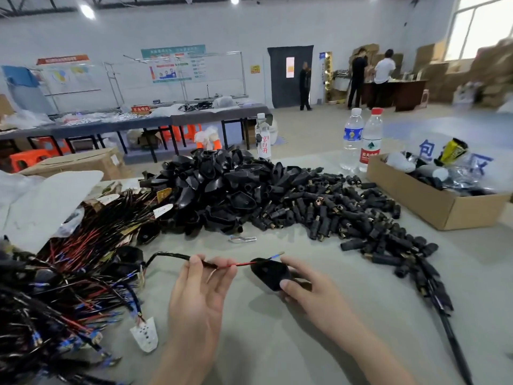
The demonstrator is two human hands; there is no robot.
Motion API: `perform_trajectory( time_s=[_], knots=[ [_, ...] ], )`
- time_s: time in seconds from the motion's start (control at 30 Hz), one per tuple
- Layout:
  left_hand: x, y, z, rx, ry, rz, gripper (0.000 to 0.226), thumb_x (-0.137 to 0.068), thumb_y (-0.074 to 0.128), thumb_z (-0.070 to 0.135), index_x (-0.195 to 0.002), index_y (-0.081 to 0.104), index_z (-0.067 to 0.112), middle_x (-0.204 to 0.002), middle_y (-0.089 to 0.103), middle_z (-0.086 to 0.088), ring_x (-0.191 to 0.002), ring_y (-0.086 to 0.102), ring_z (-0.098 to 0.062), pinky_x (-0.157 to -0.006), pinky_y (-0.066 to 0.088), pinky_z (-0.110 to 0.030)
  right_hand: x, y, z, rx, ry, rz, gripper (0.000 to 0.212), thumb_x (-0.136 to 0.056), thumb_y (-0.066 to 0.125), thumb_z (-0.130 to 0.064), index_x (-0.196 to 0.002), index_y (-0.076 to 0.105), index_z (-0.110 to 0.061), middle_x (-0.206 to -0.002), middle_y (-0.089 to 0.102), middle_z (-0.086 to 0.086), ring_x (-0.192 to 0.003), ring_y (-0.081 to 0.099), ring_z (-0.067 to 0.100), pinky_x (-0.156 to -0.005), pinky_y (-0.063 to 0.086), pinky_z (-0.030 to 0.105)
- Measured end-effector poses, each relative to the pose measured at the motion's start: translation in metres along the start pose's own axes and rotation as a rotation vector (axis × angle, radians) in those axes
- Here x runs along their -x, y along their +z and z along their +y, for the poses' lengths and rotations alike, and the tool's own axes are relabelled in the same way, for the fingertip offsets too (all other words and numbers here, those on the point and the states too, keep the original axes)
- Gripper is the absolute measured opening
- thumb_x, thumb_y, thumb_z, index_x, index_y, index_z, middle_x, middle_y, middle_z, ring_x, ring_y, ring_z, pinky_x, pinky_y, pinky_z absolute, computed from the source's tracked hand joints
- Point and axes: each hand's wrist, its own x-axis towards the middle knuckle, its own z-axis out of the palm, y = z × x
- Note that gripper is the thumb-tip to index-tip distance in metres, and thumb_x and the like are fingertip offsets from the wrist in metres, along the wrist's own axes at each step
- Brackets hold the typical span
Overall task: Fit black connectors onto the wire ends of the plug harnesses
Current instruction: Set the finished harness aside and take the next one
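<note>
- The harness (169, 255) is pinched between thumb and forefinger of the left hand (198, 293), just where the black sheath ends and the red wire (241, 264) begins; the other fingers are loosely spread, with the palm turned towards the camera
- A black connector (270, 275) is gripped by the right hand (313, 293), with the thumb pressed on its near end and the forefinger laid along its far edge
- The red wire is stretched from the left fingertips to the connector's top edge, and a blue wire end (276, 255) is seen sticking out just past it, up and to the right; whether the wires pass through the connector or only behind it cannot be told
- Both hands are held just above the grey table (277, 343), near its front
- The sheath is bent back to the left, where it is lost in a heap of harnesses (55, 287) with red and blue wires
- A white plug insert (145, 333) is laid at the heap's near edge
- Behind the hands black shells (219, 187) are piled high, and small barrel pieces (347, 218) with brass ends are strewn to their right
- A metal clip (242, 239) is laid between the shells and the hands
- A cardboard box (433, 209) is set at the far right, and two water bottles (352, 134) are stood just behind its left corner
</note>
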Motion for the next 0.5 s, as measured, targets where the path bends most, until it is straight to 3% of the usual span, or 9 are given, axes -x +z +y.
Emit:
perform_trajectory(
  time_s=[0.13,0.23,0.37,0.5],
  knots=[
    [-0.002,-0.003,-0.005,0.003,-0.056,0.009,0.017,-0.104,0.044,0.020,-0.101,0.058,0.010,-0.077,0.068,-0.009,-0.081,0.073,-0.024,-0.071,0.060,-0.029,0.002,0.002,-0.001,-0.025,-0.038,-0.060,0.035,-0.095,0.060,-0.002,-0.121,0.063,-0.025,-0.104,0.069,0.017,-0.071,0.066,0.015,-0.074,0.052,0.020],
    [-0.006,-0.010,-0.009,-0.174,0.027,0.011,0.014,-0.103,0.047,0.016,-0.106,0.059,0.010,-0.075,0.066,-0.006,-0.079,0.071,-0.021,-0.070,0.059,-0.026,0.000,0.003,-0.001,-0.125,-0.009,-0.060,0.035,-0.095,0.060,-0.002,-0.124,0.063,-0.022,-0.094,0.074,0.006,-0.070,0.069,0.016,-0.073,0.056,0.024],
    [-0.011,-0.019,-0.013,-0.373,0.209,0.025,0.012,-0.103,0.049,0.016,-0.109,0.059,0.014,-0.076,0.067,-0.002,-0.081,0.069,-0.017,-0.071,0.057,-0.022,-0.001,0.001,0.000,-0.184,-0.009,-0.039,0.036,-0.094,0.060,0.000,-0.124,0.064,-0.020,-0.100,0.076,0.007,-0.072,0.071,0.015,-0.071,0.056,0.022],
    [-0.010,-0.022,-0.014,-0.454,0.237,-0.013,0.012,-0.103,0.050,0.016,-0.109,0.060,0.019,-0.078,0.070,-0.001,-0.081,0.069,-0.017,-0.072,0.058,-0.024,0.003,0.004,0.001,-0.140,-0.028,-0.071,0.034,-0.095,0.061,-0.002,-0.121,0.065,-0.023,-0.102,0.076,-0.001,-0.074,0.072,0.013,-0.074,0.054,0.020]
  ],
)
